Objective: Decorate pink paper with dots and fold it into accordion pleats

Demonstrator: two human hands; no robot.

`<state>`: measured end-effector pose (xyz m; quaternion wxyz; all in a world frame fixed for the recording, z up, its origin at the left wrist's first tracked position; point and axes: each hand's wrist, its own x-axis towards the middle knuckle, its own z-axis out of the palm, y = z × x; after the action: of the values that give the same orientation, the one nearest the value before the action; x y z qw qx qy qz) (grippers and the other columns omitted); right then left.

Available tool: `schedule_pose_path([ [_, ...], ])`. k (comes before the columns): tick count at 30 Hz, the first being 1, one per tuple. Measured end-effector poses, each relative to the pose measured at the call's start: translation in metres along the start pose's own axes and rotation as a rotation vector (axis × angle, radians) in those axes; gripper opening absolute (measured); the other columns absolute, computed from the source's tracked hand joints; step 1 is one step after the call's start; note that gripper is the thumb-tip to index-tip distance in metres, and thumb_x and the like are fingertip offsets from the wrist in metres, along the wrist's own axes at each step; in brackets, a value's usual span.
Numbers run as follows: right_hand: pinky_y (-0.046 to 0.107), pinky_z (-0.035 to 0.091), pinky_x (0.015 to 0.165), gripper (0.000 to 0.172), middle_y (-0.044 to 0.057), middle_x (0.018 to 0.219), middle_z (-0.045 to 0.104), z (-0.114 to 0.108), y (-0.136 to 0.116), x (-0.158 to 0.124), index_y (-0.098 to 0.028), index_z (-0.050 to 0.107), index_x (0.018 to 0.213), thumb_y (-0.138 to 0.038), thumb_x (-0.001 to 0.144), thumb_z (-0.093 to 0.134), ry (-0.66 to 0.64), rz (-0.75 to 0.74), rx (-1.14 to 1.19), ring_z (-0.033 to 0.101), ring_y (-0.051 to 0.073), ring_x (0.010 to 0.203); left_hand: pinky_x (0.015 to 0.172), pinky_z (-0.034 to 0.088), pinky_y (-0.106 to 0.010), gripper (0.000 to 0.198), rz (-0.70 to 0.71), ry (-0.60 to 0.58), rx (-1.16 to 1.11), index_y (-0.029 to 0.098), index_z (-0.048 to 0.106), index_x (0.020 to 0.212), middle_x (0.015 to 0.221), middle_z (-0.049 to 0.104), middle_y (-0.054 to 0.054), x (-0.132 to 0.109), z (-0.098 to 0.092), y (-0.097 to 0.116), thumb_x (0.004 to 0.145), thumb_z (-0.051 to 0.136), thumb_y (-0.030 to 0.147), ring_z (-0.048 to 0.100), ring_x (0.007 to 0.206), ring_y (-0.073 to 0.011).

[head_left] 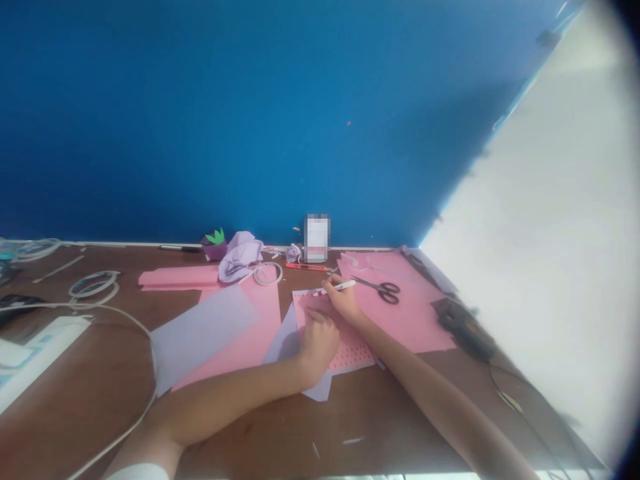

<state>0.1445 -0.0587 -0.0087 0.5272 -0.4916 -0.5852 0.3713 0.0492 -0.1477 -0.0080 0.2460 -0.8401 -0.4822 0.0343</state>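
Observation:
My right hand (343, 301) grips a white marker (345, 286) with a red tip, held low over the upper part of a pink sheet (353, 337). Small red marks fill the sheet's lower part and run along its top edge. My left hand (320, 341) rests on the same sheet, index finger stretched out and the other fingers partly curled, with nothing seen in it. Pale lilac paper (320, 390) sticks out from under the pink sheet. Black-handled scissors (387, 292) lie just right of my right hand.
Pink paper (420, 320) lies to the right, near a dark corded tool (465, 327). Left are lilac paper (200, 333), a tape ring (268, 273), crumpled lilac paper (243, 257) and a small purple pot (215, 247). A white power strip (45, 360) and cable (150, 333) occupy the far left.

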Motion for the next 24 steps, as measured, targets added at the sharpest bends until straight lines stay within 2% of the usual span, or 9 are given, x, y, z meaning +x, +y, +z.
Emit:
schedule_pose_path([
  [6,0.023,0.034,0.044,0.016,-0.005,0.051,0.051,0.0053,0.0004,-0.0014,-0.022,0.044,0.061,-0.028,0.068,0.056,-0.045,0.06,-0.012,0.044,0.011,0.044,0.062,0.051,-0.035,0.034,0.001,0.006,0.002,-0.006,0.065,0.108,0.107,0.061,-0.036,-0.0006,-0.0002,-0.0007,0.084,0.045,0.007,0.064,0.097,-0.0373],
  [12,0.023,0.037,0.05,0.012,-0.004,0.055,0.052,0.0051,0.0012,-0.0036,-0.021,0.045,0.061,-0.025,0.069,0.054,-0.066,-0.003,-0.026,0.047,0.011,0.051,0.06,0.05,-0.032,0.035,-0.02,0.002,0.013,-0.007,0.065,0.108,0.105,0.062,-0.036,-0.001,-0.0047,-0.002,0.084,0.044,0.007,0.067,0.086,-0.0321],
  [19,0.023,0.037,0.052,0.01,-0.004,0.056,0.052,0.0043,0.0,-0.0059,-0.02,0.047,0.06,-0.022,0.067,0.053,-0.065,-0.035,-0.073,0.048,0.012,0.055,0.06,0.05,-0.033,0.036,0.002,-0.003,-0.001,-0.01,0.063,0.109,0.106,0.06,-0.039,-0.0003,-0.0027,-0.0022,0.08,0.047,0.005,0.067,0.089,-0.036],
  [24,0.023,0.037,0.05,0.013,-0.004,0.055,0.052,0.0074,-0.0019,-0.0058,-0.021,0.047,0.062,-0.027,0.07,0.055,-0.051,-0.001,-0.008,0.047,0.012,0.052,0.056,0.049,-0.029,0.036,0.003,-0.04,-0.027,-0.009,0.063,0.11,0.108,0.059,-0.039,0.0,-0.004,-0.0029,0.08,0.049,0.005,0.068,0.084,-0.0322],
])
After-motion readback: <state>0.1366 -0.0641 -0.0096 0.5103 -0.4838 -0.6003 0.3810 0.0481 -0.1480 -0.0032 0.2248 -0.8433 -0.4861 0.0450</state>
